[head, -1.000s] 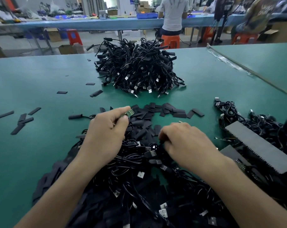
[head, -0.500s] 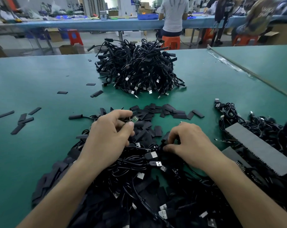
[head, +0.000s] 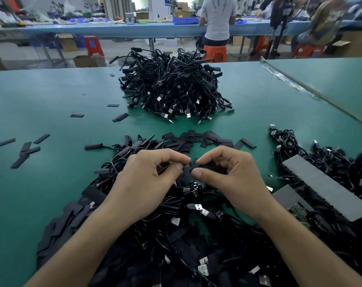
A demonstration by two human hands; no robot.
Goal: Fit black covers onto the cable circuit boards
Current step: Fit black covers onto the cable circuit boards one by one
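A black cover [head: 205,167] is pinched in the right hand [head: 236,175], meeting the small circuit board [head: 186,163] (mostly hidden) pinched by the left hand [head: 147,179], above the cable heap [head: 176,235] at the table's [head: 41,193] near edge.

A flat black cover [head: 205,166] is pinched between thumb and forefinger of the right hand [head: 231,175], lying roughly level with its open end toward the left hand [head: 149,179]. That hand pinches a small circuit board [head: 185,165], mostly hidden by the fingertips, its tip at the cover's mouth; whether it has entered cannot be told. Both are held just above the near tangle of black cables [head: 176,235] with silver USB plugs. Just beyond that tangle, loose black covers [head: 198,137] lie scattered flat on the green counter [head: 51,193]. Farther beyond stands a tall heap of cables [head: 171,88].
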